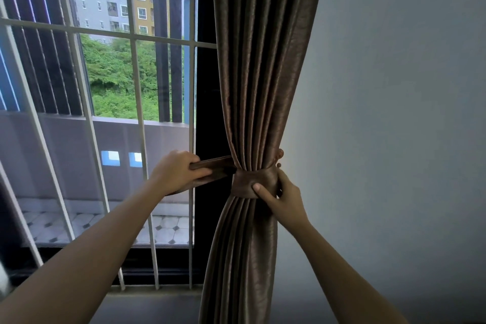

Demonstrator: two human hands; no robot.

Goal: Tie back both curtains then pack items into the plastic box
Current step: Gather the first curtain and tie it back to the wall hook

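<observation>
A brown curtain (260, 73) hangs at the right side of the window, gathered into a narrow bundle at waist height. A matching brown tie-back band (247, 183) wraps around the bundle. My left hand (176, 172) grips the band's loose end, which is stretched out to the left of the curtain. My right hand (282, 198) holds the wrapped band against the curtain, its thumb pressing on the front. A small hook or knob (279, 158) shows on the wall just behind the curtain. No plastic box is in view.
White window bars (136, 81) cover the glass to the left, with a tiled balcony and buildings beyond. A dark window frame (207, 118) stands right beside the curtain. A plain white wall (394, 113) fills the right side.
</observation>
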